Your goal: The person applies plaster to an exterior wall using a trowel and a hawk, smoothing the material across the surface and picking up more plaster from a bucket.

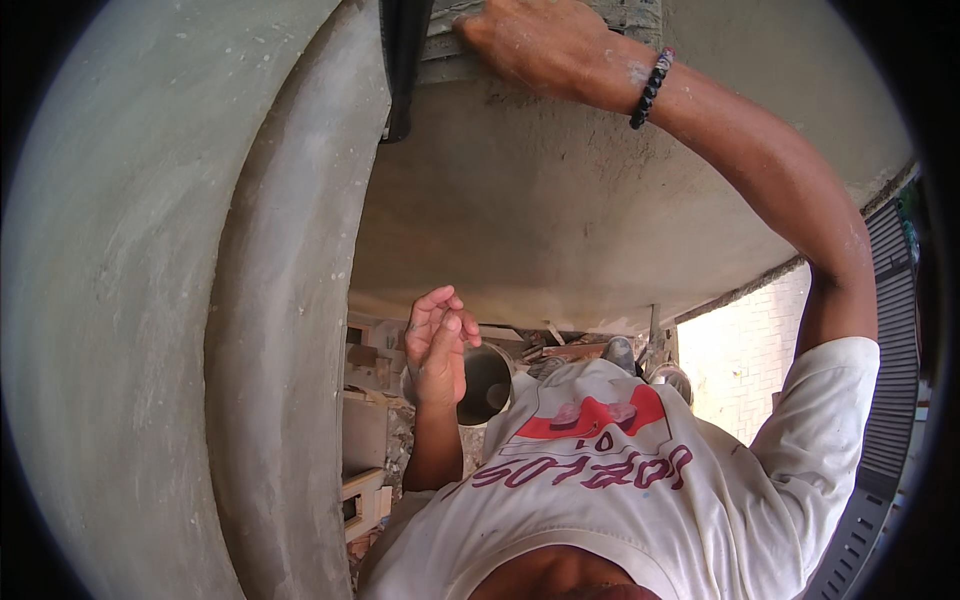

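Note:
My right hand is raised to the top of a grey plastered wall, its fingers curled inward. What it grips, if anything, is hidden behind the hand. A beaded bracelet circles that wrist. Close to its fingers are a rough, mortar-smeared grey edge and a dark upright bar. Lower down, my left hand hangs in the air in front of the wall. Its fingers are loosely bent and apart, with nothing seen in them. Below it stands a dark bucket.
A curved grey plastered column rises along the left. Wood scraps and rubble lie on the ground around a wooden piece. A second round container stands near my shoe. At right are pale paving and a ribbed grey shutter.

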`<action>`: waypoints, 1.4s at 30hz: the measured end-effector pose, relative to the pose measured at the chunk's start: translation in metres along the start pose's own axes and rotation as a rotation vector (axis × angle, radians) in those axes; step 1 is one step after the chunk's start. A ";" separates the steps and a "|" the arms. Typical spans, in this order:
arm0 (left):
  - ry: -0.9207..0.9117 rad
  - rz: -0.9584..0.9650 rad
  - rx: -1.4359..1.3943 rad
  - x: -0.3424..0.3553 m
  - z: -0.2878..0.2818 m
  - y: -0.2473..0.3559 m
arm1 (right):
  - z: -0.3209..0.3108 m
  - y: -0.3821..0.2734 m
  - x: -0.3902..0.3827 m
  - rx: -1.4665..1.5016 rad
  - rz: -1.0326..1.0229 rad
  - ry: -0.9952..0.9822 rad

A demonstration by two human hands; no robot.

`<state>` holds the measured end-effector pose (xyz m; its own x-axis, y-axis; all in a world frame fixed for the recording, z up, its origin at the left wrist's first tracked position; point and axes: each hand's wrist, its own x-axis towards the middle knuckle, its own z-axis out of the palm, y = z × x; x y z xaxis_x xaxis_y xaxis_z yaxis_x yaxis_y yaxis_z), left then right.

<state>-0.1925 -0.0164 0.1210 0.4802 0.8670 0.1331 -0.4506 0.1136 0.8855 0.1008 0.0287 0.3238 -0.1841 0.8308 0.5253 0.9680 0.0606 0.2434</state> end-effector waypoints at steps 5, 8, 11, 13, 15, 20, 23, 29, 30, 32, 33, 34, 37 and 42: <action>-0.089 -0.066 0.029 0.007 0.021 0.006 | 0.051 -0.017 -0.003 0.040 -0.080 -0.022; -0.094 -0.006 0.108 0.000 0.015 0.005 | 0.083 -0.025 -0.043 0.006 -0.021 -0.146; 0.000 -0.003 0.083 -0.005 0.005 0.001 | 0.108 0.001 -0.069 -0.015 -0.116 -0.367; 0.072 0.003 0.101 -0.011 -0.007 0.002 | 0.072 0.005 -0.077 -0.029 -0.064 -0.360; 0.145 -0.022 0.047 -0.015 -0.016 0.005 | 0.007 0.015 -0.060 0.002 0.008 -0.158; 0.122 -0.053 0.058 -0.003 -0.005 0.011 | -0.072 0.091 -0.050 -0.137 0.056 0.266; 0.023 -0.098 0.065 0.015 0.007 0.009 | -0.129 0.056 -0.020 -0.041 0.345 0.084; -0.116 -0.217 0.112 0.038 0.024 0.001 | 0.036 0.008 -0.073 -0.095 -0.017 -0.284; -0.139 -0.198 0.153 0.039 0.028 0.004 | 0.061 0.004 -0.098 -0.070 -0.036 -0.323; -0.166 -0.146 0.220 0.035 0.031 0.004 | 0.106 -0.004 -0.136 0.057 0.028 -0.529; -0.166 -0.112 0.220 0.031 0.029 0.001 | 0.131 0.001 -0.160 0.073 -0.018 -0.620; -0.128 -0.107 0.230 0.026 0.023 -0.003 | 0.130 0.005 -0.164 0.079 -0.035 -0.670; -0.009 -0.136 0.244 0.013 0.002 -0.013 | 0.075 0.007 -0.141 0.126 0.045 -0.635; 0.032 -0.209 0.258 0.014 -0.005 -0.014 | -0.093 0.049 -0.057 0.077 0.137 0.195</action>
<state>-0.1833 -0.0037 0.1088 0.5161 0.8533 -0.0742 -0.1370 0.1678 0.9763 0.1424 -0.0669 0.3815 -0.0725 0.7118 0.6986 0.9949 0.0028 0.1004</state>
